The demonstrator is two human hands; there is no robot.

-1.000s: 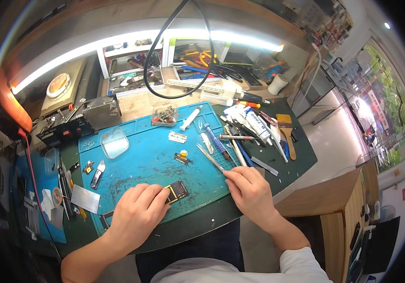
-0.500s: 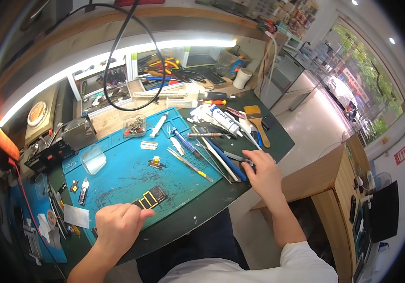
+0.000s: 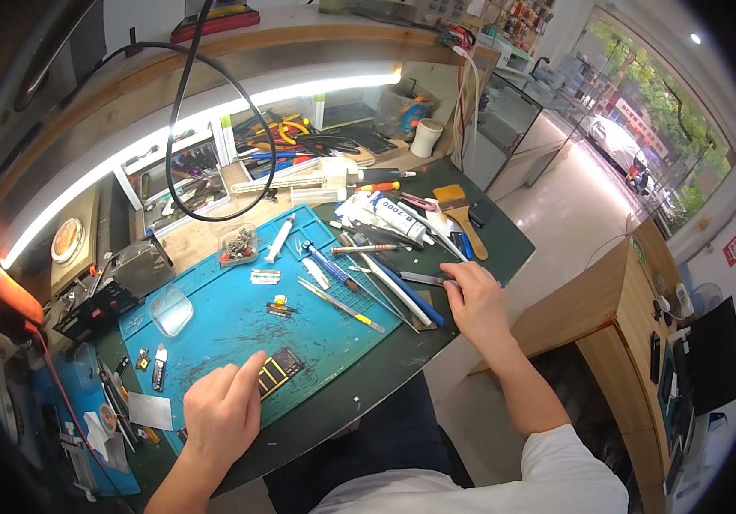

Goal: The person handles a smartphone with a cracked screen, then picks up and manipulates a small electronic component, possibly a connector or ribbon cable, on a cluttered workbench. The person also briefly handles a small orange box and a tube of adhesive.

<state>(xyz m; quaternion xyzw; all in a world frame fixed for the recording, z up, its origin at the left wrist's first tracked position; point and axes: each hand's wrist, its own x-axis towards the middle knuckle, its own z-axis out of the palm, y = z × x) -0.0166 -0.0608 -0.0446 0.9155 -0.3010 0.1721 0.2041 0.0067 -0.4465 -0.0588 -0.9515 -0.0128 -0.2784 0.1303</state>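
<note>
My left hand is at the near edge of the blue work mat, fingers closed at the left side of a small black board with yellow bars. Its fingertips are partly hidden, and the board lies on the mat. To the right, the thumb and fingers of my right hand close on one end of a thin, flat grey metal tool. That tool lies beside a blue stick and other slim tools. A small metal part with a yellow piece is farther up the mat.
Tweezers with a yellow tip, a syringe and a clear box of screws are on the mat. Beyond them are a glue tube and a flat brush. A black cable loop hangs over the bench.
The view has shifted slightly. My left hand has turned, with a finger now pointing up along the board. My right hand has moved little, and more of the grey tool shows.
</note>
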